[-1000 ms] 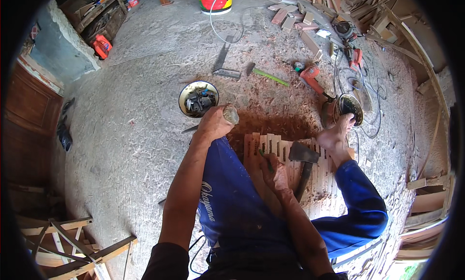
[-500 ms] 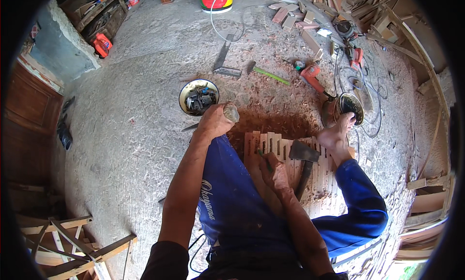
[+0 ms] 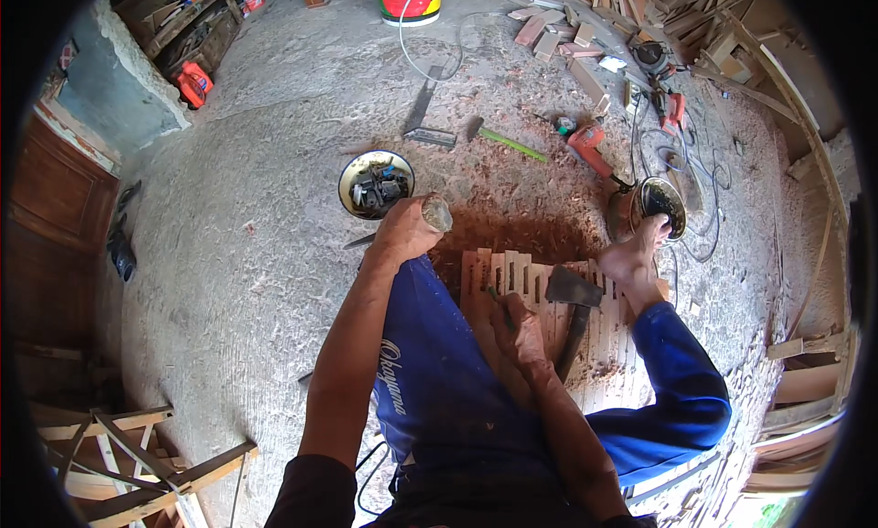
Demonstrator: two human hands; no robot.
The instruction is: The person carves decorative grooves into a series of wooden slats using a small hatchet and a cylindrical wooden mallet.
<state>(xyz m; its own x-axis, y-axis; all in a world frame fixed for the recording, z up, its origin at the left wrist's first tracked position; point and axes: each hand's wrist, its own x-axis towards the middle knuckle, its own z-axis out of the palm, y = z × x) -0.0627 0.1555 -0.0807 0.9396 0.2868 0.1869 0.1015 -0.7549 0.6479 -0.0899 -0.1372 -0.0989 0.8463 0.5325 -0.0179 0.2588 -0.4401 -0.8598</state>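
My left hand (image 3: 408,228) rests over my left knee, closed round a thick object with a pale, round end (image 3: 438,214); its kind is hard to make out. My right hand (image 3: 519,331) is closed on a slim green pencil-like stick (image 3: 495,295), its tip over a row of slotted wooden pieces (image 3: 509,270). These pieces lie side by side on the floor between my legs, with narrow slots cut in them. Across them, just right of my right hand, lies a hammer (image 3: 574,288) with a broad dark head. My thigh and forearm hide part of the wood.
Ahead lie a bowl of metal parts (image 3: 379,188), a carpenter's square (image 3: 428,133), a green-handled hammer (image 3: 512,144) and a red power drill (image 3: 588,147). My bare right foot touches a round tin (image 3: 660,199). Cables and wood offcuts (image 3: 558,36) spread at the far right.
My right hand and the green stick have shifted very slightly toward me over the slotted wood. My left hand stays where it was.
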